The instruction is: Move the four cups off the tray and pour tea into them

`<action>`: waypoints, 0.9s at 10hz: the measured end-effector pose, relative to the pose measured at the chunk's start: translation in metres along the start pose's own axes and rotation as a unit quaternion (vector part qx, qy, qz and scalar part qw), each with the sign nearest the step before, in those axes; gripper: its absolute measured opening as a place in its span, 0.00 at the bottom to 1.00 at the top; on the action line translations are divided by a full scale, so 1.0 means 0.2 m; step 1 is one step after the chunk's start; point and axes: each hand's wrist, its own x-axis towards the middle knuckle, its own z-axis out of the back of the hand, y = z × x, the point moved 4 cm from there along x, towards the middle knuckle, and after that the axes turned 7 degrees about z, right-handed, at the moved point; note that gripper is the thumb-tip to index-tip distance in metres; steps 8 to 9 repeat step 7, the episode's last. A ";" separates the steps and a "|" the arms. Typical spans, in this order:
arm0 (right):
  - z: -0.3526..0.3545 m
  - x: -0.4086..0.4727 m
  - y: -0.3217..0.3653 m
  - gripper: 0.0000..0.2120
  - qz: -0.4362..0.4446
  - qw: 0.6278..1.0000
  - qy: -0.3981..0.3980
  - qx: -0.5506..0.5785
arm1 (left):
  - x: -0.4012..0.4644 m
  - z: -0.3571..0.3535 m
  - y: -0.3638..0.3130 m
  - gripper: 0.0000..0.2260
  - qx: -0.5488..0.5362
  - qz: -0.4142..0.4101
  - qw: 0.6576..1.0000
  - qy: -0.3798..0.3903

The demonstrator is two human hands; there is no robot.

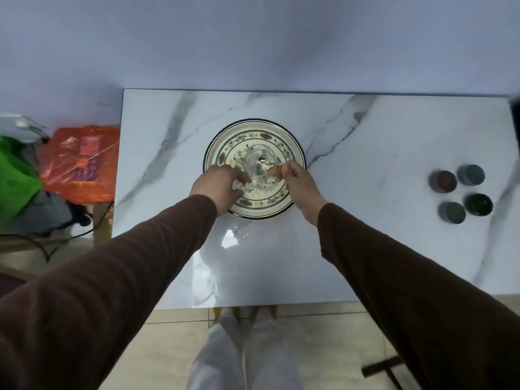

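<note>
A clear glass teapot [257,164] stands in the middle of a round floral tray [254,129] on the marble table. My left hand [218,188] grips the pot's left side. On the right, my right hand [298,178] pinches its amber handle. Several small dark cups stand in a cluster on the table at the far right: a brown one [443,181], a grey one [471,175], a dark green one [479,204] and another grey one [452,212]. No cup is on the tray. I cannot tell whether the cups hold tea.
The marble table [365,249] ends just before my legs. Left of the table lie an orange plastic bag [80,161], a green bag [15,175] and cables. A dark wooden piece [385,367] lies on the tiled floor at lower right.
</note>
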 end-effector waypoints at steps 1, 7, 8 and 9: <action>-0.03 0.03 -0.02 0.11 -0.006 1.000 0.009 0.008 | 0.02 -0.02 0.02 0.13 0.005 -0.001 1.000 0.005; 0.17 -0.18 0.09 0.18 0.020 0.933 0.086 -0.349 | -0.15 0.12 -0.15 0.17 0.015 0.017 0.999 0.026; 0.17 -0.18 0.09 0.18 0.020 0.933 0.086 -0.349 | -0.15 0.12 -0.15 0.17 0.015 0.017 0.999 0.026; 0.17 -0.18 0.09 0.18 0.020 0.933 0.086 -0.349 | -0.15 0.12 -0.15 0.17 0.015 0.017 0.999 0.026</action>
